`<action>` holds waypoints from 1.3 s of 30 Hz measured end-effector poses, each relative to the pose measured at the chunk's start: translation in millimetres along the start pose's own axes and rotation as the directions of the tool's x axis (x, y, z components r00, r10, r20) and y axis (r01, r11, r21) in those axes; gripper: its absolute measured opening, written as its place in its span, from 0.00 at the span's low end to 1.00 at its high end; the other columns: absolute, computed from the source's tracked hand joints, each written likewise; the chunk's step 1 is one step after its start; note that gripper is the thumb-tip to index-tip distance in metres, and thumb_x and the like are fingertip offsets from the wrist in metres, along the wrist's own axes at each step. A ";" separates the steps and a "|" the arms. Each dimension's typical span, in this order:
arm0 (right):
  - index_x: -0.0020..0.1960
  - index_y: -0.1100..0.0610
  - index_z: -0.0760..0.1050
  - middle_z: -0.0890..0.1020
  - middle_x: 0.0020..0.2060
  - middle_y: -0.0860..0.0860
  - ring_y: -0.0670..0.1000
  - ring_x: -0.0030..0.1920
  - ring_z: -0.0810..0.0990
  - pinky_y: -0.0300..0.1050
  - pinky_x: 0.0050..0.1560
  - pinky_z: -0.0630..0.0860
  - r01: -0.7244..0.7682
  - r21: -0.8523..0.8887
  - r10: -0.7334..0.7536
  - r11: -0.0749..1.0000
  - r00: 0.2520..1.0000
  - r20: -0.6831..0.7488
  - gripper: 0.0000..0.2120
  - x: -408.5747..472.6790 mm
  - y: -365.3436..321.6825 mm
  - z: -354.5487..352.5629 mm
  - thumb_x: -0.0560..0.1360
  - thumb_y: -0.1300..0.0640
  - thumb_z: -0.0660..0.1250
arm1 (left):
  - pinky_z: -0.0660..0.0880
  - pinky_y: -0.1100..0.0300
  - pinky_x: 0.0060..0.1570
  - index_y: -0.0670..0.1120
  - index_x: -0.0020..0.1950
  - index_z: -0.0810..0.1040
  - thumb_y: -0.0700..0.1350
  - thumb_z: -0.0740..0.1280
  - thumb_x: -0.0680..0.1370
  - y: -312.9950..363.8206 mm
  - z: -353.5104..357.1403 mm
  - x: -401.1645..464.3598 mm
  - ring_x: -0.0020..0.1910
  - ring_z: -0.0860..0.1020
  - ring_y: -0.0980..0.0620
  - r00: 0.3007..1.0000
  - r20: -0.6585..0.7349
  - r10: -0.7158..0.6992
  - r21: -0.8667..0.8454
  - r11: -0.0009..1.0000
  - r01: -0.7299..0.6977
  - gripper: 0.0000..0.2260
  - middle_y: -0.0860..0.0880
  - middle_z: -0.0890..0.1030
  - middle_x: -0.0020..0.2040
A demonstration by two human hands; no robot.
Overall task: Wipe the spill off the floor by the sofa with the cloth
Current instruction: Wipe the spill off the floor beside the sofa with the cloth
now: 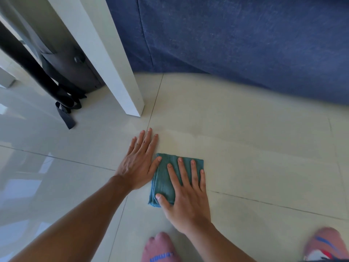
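While my right hand lay flat w/ fingers spread, pressing the folded teal cloth onto the floor tile near the blue sofa, my left hand was open on bare tile, thumb touching the cloth edge, gripping nothing. Couldn't rly spot the spill tbh. Risk imo: glossy tile, so the bracing palm could've slipped, or the folds bunched up.
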State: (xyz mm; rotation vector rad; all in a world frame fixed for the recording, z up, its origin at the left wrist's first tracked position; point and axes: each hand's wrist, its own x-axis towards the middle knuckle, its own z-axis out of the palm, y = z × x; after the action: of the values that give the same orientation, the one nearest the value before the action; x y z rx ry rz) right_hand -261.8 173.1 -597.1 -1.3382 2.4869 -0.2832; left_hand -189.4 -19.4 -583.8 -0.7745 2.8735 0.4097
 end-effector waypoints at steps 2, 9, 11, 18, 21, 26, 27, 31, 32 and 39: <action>0.82 0.46 0.54 0.52 0.83 0.50 0.58 0.83 0.44 0.64 0.79 0.48 -0.031 -0.012 0.031 0.999 0.999 -0.016 0.41 -16.1 18.7 -2.1 0.76 0.28 0.55 | 0.44 0.45 0.78 0.45 0.81 0.44 0.59 0.45 0.83 8.5 1.6 6.7 0.80 0.40 0.44 1.000 0.002 0.032 0.023 0.999 -0.032 0.30 0.43 0.42 0.81; 0.80 0.46 0.61 0.59 0.81 0.48 0.56 0.82 0.51 0.62 0.80 0.45 -0.260 0.064 0.266 0.964 0.953 -0.141 0.37 -34.8 80.1 -28.7 0.76 0.32 0.57 | 0.51 0.44 0.77 0.44 0.80 0.54 0.58 0.47 0.82 32.2 -7.1 33.9 0.80 0.50 0.43 0.992 -0.037 0.123 0.081 0.990 -0.120 0.30 0.43 0.52 0.81; 0.74 0.51 0.71 0.72 0.75 0.49 0.56 0.78 0.63 0.65 0.78 0.54 -0.244 0.313 0.327 0.918 0.913 -0.246 0.27 -28.6 83.2 -36.7 0.79 0.40 0.58 | 0.60 0.44 0.75 0.45 0.78 0.61 0.56 0.53 0.82 44.8 -12.1 42.6 0.77 0.61 0.44 0.973 -0.099 0.206 0.076 0.977 -0.199 0.27 0.44 0.67 0.77; 0.58 0.53 0.82 0.79 0.55 0.49 0.56 0.58 0.71 0.53 0.56 0.64 -0.444 0.332 0.539 0.832 0.787 -0.301 0.17 -5.2 122.0 -61.5 0.70 0.63 0.75 | 0.77 0.54 0.48 0.54 0.63 0.77 0.60 0.60 0.78 113.7 -16.7 72.2 0.53 0.77 0.50 0.910 -0.030 0.414 0.023 0.910 -0.413 0.18 0.54 0.78 0.57; 0.46 0.51 0.81 0.78 0.48 0.44 0.50 0.53 0.68 0.48 0.53 0.61 -0.421 0.391 0.547 0.819 0.779 -0.306 0.11 -10.3 130.5 -62.7 0.70 0.66 0.74 | 0.73 0.56 0.52 0.54 0.61 0.77 0.57 0.62 0.78 128.5 -11.3 79.2 0.56 0.73 0.51 0.897 0.052 0.438 0.000 0.899 -0.439 0.15 0.53 0.75 0.59; 0.47 0.53 0.79 0.81 0.42 0.44 0.50 0.47 0.75 0.49 0.50 0.72 -0.310 0.449 0.472 0.838 0.824 -0.312 0.11 -3.2 143.5 -71.1 0.73 0.68 0.70 | 0.72 0.56 0.52 0.53 0.56 0.76 0.52 0.64 0.79 132.3 -8.6 83.0 0.56 0.71 0.52 0.922 0.083 0.378 -0.126 0.922 -0.366 0.07 0.53 0.75 0.56; 0.47 0.53 0.79 0.81 0.42 0.44 0.50 0.46 0.76 0.48 0.50 0.74 -0.297 0.476 0.473 0.828 0.826 -0.307 0.10 2.4 145.6 -74.4 0.74 0.68 0.69 | 0.72 0.56 0.51 0.53 0.55 0.75 0.52 0.63 0.80 132.4 -12.4 86.7 0.55 0.71 0.51 0.928 0.098 0.360 -0.170 0.925 -0.341 0.06 0.53 0.77 0.54; 0.49 0.55 0.78 0.79 0.43 0.44 0.53 0.47 0.79 0.49 0.49 0.77 -0.187 0.577 0.495 0.795 0.749 -0.439 0.09 30.2 145.7 -99.0 0.77 0.68 0.67 | 0.75 0.54 0.47 0.55 0.52 0.72 0.53 0.64 0.80 132.5 -49.0 114.9 0.46 0.77 0.50 0.955 0.086 0.282 -0.388 0.893 -0.229 0.04 0.53 0.80 0.47; 0.49 0.55 0.78 0.78 0.43 0.44 0.53 0.47 0.78 0.49 0.48 0.77 -0.149 0.579 0.492 0.802 0.715 -0.497 0.08 38.0 145.5 -107.1 0.77 0.67 0.66 | 0.76 0.52 0.47 0.55 0.51 0.72 0.52 0.65 0.79 133.3 -60.3 120.4 0.45 0.78 0.50 0.958 0.021 0.287 -0.427 0.869 -0.251 0.03 0.54 0.81 0.46; 0.45 0.61 0.77 0.79 0.41 0.51 0.54 0.44 0.75 0.43 0.45 0.72 0.032 0.411 0.297 0.911 0.641 -0.708 0.05 48.5 143.3 -126.6 0.71 0.68 0.66 | 0.75 0.58 0.39 0.57 0.51 0.71 0.51 0.66 0.78 124.5 -80.7 120.8 0.40 0.75 0.58 0.896 -0.285 0.340 -0.373 0.821 -0.431 0.04 0.61 0.78 0.44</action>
State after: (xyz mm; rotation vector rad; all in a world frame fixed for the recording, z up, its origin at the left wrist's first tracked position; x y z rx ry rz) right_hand -443.2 214.5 -531.6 -0.9469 2.8941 -1.5108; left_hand -361.5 3.2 -503.3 -0.2690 3.1793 1.1064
